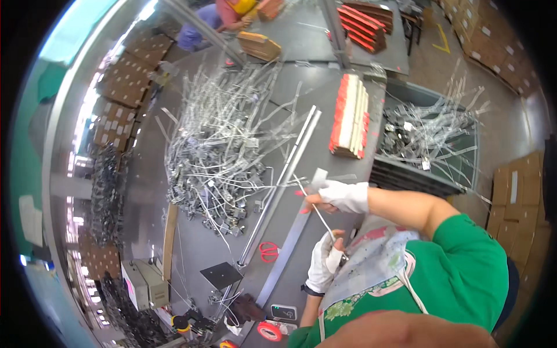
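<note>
Cables (407, 130) in grey bin (415, 95)

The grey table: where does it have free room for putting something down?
Two patches look bare: one between the metal rails and the red-and-white stack; another between the flat strip and the left hand, above the black-and-white device. Crowded: the tangled heap left of the rails.

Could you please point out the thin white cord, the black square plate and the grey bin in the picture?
Thin white cord (323, 220): head view, middle of its length.
Black square plate (221, 275): head view, centre of its face.
Grey bin (404, 94): head view, inside of its far wall.
</note>
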Motion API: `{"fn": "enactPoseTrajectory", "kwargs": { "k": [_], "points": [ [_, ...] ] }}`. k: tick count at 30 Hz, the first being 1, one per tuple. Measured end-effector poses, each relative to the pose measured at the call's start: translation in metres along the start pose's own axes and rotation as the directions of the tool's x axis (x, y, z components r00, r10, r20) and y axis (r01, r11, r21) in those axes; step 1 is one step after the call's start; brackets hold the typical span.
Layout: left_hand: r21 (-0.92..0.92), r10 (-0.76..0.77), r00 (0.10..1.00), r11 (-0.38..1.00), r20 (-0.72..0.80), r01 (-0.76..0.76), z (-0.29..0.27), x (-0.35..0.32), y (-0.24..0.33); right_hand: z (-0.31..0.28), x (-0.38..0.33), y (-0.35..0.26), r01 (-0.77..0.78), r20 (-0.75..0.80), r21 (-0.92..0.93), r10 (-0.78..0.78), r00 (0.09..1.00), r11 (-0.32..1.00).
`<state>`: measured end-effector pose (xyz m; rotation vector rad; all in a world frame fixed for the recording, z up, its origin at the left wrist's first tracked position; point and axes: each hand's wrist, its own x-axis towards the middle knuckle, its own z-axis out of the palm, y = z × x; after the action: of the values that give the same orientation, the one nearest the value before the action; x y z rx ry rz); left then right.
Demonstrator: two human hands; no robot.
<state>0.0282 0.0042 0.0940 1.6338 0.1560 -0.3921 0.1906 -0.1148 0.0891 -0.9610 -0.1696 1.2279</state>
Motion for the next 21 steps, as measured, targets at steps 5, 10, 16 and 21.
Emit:
{"fn": "enactPoseTrajectory", "kwargs": {
  "k": [5,10,16,21],
  "points": [
    [0.75,0.251,0.967,0.649,-0.055,-0.126,-0.016,-0.003,-0.005,-0.01,-0.007,-0.004,0.296,-0.331,-0.006,-0.282,0.901,0.955],
    [0.763,0.192,0.981,0.632,0.011,-0.132,-0.005,0.034,-0.032,-0.066,-0.031,-0.025,0.646,-0.654,0.006,-0.486,0.58,0.763],
    [-0.197,-0.043,0.981,0.98,-0.188,0.005,0.072,0.162,-0.05,-0.164,-0.039,-0.012,0.658,-0.8,-0.085,-0.445,0.402,0.748],
    [0.199,0.252,0.953,0.955,-0.166,-0.218,0.113,0.215,-0.052,-0.249,-0.044,-0.015,0.549,-0.852,-0.021,-0.302,0.427,0.835]
  ]
}}
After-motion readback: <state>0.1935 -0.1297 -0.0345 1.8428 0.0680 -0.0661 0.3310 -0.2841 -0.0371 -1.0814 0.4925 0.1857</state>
